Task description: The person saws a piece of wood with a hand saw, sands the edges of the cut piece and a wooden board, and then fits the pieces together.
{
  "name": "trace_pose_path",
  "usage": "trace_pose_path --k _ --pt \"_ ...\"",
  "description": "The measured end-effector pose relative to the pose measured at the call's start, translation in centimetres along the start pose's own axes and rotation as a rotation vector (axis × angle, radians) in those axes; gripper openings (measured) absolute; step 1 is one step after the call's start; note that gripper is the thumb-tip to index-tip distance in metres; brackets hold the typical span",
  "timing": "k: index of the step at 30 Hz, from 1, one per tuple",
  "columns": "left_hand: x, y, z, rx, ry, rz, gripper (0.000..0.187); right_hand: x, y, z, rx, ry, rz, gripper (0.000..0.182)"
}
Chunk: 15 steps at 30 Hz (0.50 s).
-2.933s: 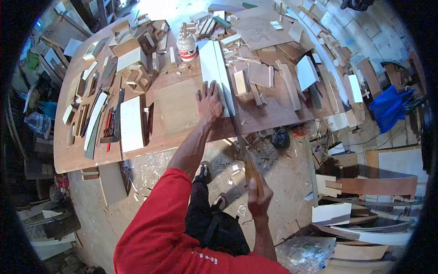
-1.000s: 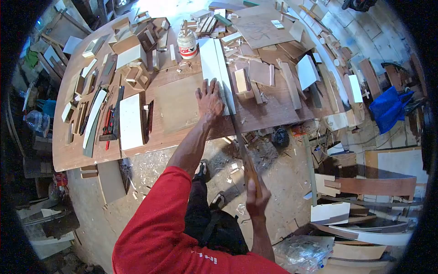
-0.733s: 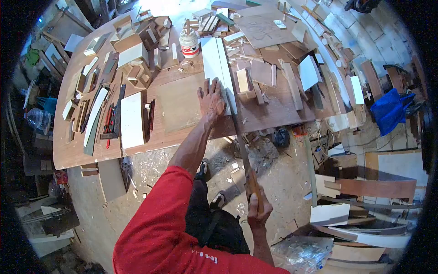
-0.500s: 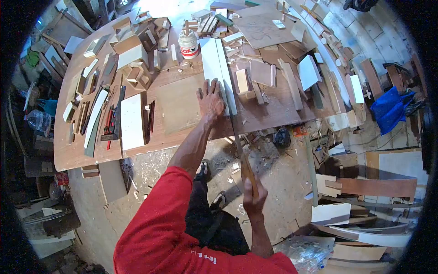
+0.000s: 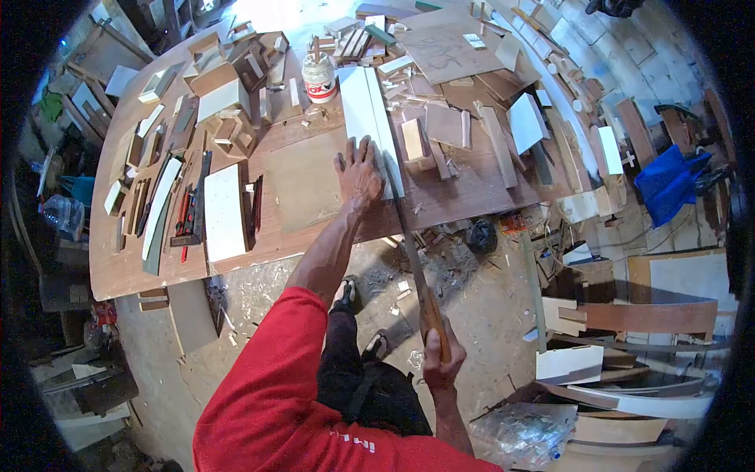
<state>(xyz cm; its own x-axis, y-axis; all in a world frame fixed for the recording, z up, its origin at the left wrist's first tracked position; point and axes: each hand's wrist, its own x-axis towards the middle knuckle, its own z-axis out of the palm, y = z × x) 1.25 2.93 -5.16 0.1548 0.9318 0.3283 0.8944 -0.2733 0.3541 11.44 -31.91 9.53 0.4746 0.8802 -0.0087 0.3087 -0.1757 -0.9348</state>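
The person's left hand (image 5: 360, 173), fingers spread, presses on the long white flat board (image 5: 364, 106) at the near edge of the brown wooden table (image 5: 283, 241); the right hand (image 5: 443, 355), fingers curled round its wooden handle, grips the long handsaw (image 5: 414, 266), its blade at the board's near end; left of the board's far part stands a white plastic jar with a red label (image 5: 319, 80)

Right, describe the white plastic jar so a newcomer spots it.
On the big brown wooden table, find the long white board under the person's left hand. Left of its far end stands the white plastic jar, set apart from the wood pieces nearby by its red-marked label.
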Motion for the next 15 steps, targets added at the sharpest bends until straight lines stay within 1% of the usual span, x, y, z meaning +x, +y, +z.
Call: trace_pose_path --k 1,3,4,5,7,9,11,12,15 --pt "0.4 0.3 0.0 -0.017 0.016 -0.007 0.06 1.6 0.2 0.6 0.0 0.008 -0.005 0.035" --pt "0.3 0.3 -0.3 0.001 -0.001 0.002 0.06 3.9 1.2 1.9 -0.103 -0.09 0.039 0.035" --pt "0.2 0.2 -0.5 0.023 -0.02 0.011 0.06 4.1 0.9 2.0 -0.071 -0.111 0.089 0.037" --pt "0.4 0.2 -0.6 0.023 -0.021 0.018 0.06 3.8 1.0 1.9 -0.068 -0.105 0.091 0.037" --pt "0.2 0.4 -0.7 0.016 -0.022 -0.009 0.062 1.4 1.3 0.8 -0.105 -0.051 0.01 0.038" --pt "0.3 0.4 -1.0 0.018 -0.042 -0.011 0.063 -0.2 1.4 -0.2 -0.115 -0.058 0.045 0.04" --pt "0.3 0.7 -1.4 0.022 -0.06 -0.002 0.063 0.0 1.3 -0.1 -0.13 -0.043 0.036 0.041" --pt "0.3 0.9 -1.7 0.031 -0.079 -0.007 0.064 1.4 0.8 0.7 -0.105 -0.055 0.112 0.04" --pt "0.5 0.5 -1.7 0.066 -0.094 -0.014 0.066 3.7 1.2 2.0 -0.037 -0.093 0.081 0.04"
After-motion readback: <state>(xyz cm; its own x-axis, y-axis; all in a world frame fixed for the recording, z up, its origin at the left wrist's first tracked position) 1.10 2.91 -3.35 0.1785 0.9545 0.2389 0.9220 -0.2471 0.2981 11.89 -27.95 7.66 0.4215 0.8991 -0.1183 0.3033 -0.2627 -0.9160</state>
